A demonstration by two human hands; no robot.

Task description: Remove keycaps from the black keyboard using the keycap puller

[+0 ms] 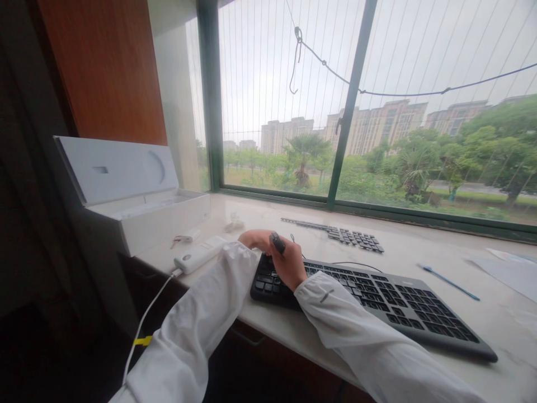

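Note:
A black keyboard (390, 296) lies on the pale stone sill (419, 246). My right hand (289, 264) rests over its left end and grips a small dark tool (277, 243) that points up and away. My left hand (253, 239) sits just behind the keyboard's left corner, mostly hidden by my white sleeve and my right hand; what its fingers do is hidden. Several loose black keycaps (354, 237) lie in rows further back on the sill.
An open white box (138, 207) stands at the left. A white power bank (199, 254) with a white cable (146, 319) lies beside it. A blue pen-like stick (451, 282) and papers (512, 271) lie at the right. The window frame (348, 112) rises behind.

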